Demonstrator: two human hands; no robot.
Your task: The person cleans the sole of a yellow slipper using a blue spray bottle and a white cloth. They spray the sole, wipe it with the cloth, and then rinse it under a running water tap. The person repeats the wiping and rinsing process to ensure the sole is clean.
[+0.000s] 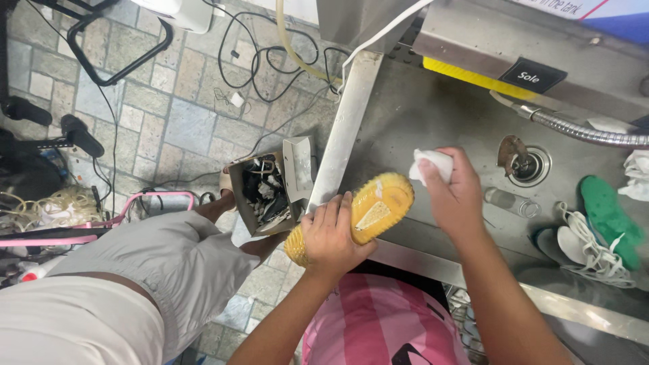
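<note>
Your left hand (331,238) fingers wrapped around a yellow shoe (368,211), sole up, your right hand (454,192) clenched on a white cloth (433,164) just beyond its toe, steel sink (433,108) beneath

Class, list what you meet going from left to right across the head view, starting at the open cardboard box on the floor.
Cardboard box → left hand holding the yellow shoe → right hand with a white cloth → sink drain → green insole.
</note>
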